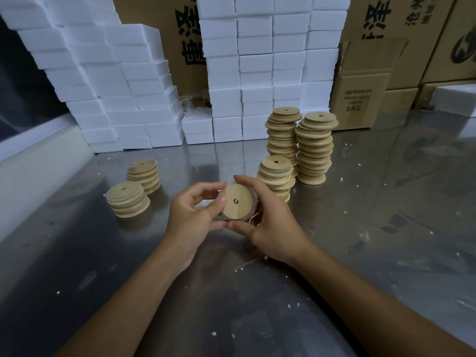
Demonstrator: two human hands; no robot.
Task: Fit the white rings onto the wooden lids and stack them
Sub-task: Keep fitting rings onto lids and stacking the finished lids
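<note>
A round wooden lid (237,202) with a small centre hole is held upright over the middle of the table, its flat face towards me. A translucent white ring (253,213) lies around its rim, only partly visible. My left hand (192,215) grips the lid's left edge, thumb on the face. My right hand (268,220) curls round the right edge and bottom. Two short stacks of ringed lids (128,199) (143,173) stand at the left. Plain lids are piled in a short stack (277,173) and two tall stacks (283,135) (315,148) behind my right hand.
The steel table (360,228) is speckled with white foam crumbs. White foam blocks (123,86) are stacked along the back, with cardboard boxes (365,99) at the back right. A pale ledge (38,161) runs along the left edge.
</note>
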